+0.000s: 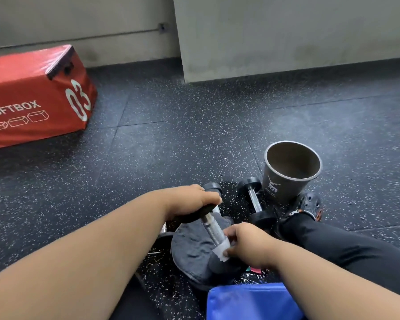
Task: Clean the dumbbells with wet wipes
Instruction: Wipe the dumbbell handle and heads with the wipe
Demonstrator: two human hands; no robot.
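On the red padded vinyl box, which lies at the upper left on the speckled black rubber floor, the word "SOFTBOX" is printed in pale capital letters along the long side; its start is cut off by the picture's left edge, so a preceding character cannot be excluded. Beneath the word, a row of outlined box pictograms is drawn. At the box's right corner, the large number "03" is printed sideways in pale outline. On the dark grey paper cup, a small pale logo and fine lines of print are seen, too small to be read.
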